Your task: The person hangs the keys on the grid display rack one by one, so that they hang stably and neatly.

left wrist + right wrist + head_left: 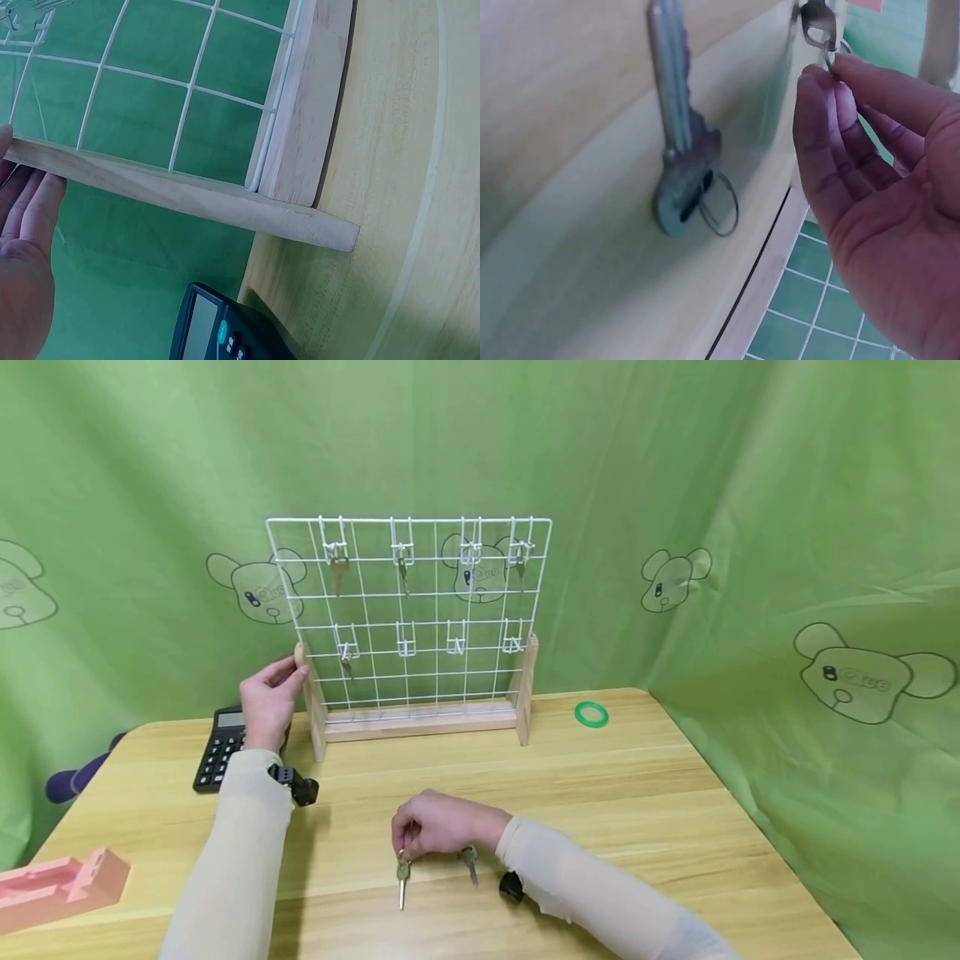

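Note:
A white wire grid rack on a wooden stand holds keys on several of its hooks. My left hand grips the top of the left wooden upright, thumb on one side and fingers on the other, as the left wrist view shows. Low over the table's front half, my right hand pinches a key by its small ring, fingertips together in the right wrist view. Another key, with its own ring, lies on the table beside that wrist.
A black calculator lies behind the left forearm. The pink holder stands at the front left, and a green ring lies right of the rack. Green curtain hangs behind and to the right of the wooden table.

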A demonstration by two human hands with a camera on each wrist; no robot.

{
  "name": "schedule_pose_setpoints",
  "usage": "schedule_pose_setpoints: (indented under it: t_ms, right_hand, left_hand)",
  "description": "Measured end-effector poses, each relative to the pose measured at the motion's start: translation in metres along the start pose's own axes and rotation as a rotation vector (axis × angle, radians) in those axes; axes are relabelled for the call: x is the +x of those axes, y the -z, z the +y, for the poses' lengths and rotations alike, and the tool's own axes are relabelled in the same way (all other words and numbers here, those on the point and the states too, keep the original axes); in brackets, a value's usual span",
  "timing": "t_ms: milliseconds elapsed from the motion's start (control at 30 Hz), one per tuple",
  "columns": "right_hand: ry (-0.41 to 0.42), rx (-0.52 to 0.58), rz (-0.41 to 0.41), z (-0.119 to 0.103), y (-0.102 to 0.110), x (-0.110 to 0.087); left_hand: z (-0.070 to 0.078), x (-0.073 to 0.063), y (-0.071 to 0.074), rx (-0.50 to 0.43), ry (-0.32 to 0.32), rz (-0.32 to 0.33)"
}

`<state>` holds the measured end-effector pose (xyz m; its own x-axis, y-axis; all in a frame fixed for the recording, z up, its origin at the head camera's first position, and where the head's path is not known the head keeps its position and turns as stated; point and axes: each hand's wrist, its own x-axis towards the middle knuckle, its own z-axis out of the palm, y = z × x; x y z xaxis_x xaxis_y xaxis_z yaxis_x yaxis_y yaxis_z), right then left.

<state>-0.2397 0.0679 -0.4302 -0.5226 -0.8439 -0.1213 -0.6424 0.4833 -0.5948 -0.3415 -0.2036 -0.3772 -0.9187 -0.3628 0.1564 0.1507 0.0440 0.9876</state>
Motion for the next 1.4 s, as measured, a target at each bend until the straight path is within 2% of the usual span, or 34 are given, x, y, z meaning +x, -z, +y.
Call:
schedule_pose_setpoints:
  t_ms: [233,667,1133,1400]
  right_hand:
    - [-0.011,0.091,0.055,-0.003,0.006,-0.005]
    - [-0.031,0.345,0.204,-0.007,0.016,-0.008]
    - [-0.064,0.332,0.288,-0.008,0.027,-0.01]
    - [-0.076,0.306,0.331,-0.005,0.028,-0.01]
  left_hand:
    - [0.0,0.0,0.001,0.008,0.012,-0.008]
    - [0.002,-0.002,0.002,0.033,0.009,0.009]
    - [0.002,-0.003,0.002,0.043,-0.012,-0.004]
    - [0.0,-0.003,0.001,0.044,-0.033,0.019]
